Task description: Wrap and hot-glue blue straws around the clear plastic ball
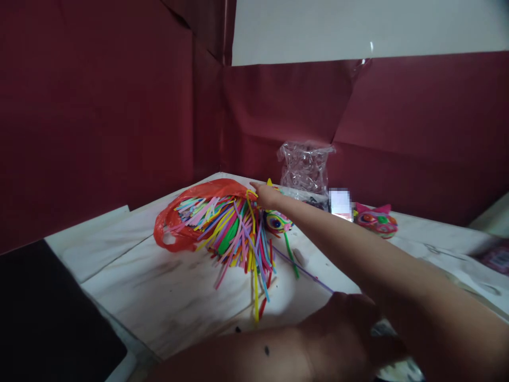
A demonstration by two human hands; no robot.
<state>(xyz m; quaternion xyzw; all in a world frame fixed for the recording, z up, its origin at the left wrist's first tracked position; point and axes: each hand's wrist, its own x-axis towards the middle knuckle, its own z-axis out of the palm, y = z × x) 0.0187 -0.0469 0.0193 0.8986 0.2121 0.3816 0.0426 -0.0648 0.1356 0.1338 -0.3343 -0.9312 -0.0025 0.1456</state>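
Observation:
A red plastic bag (186, 212) lies open on the white table (159, 297), with several thin coloured foam strips (234, 233) spilling out toward me. My right hand (267, 196) reaches far out to the top of the pile, its fingers closed on a yellow strip at the bag's mouth. Just behind it lies a small colourful craft piece with an eye (278, 221). My left hand (345, 323) rests low in the foreground under the right forearm. It is in shadow, fingers curled around something I cannot make out.
A clear crinkled plastic bag (304, 167) stands at the back by the dark red wall (99, 106). A pink and green craft piece (376, 218) lies to its right. A dark flat object (43, 313) is at the left edge, and loose green and purple strips (292, 260) lie on the table.

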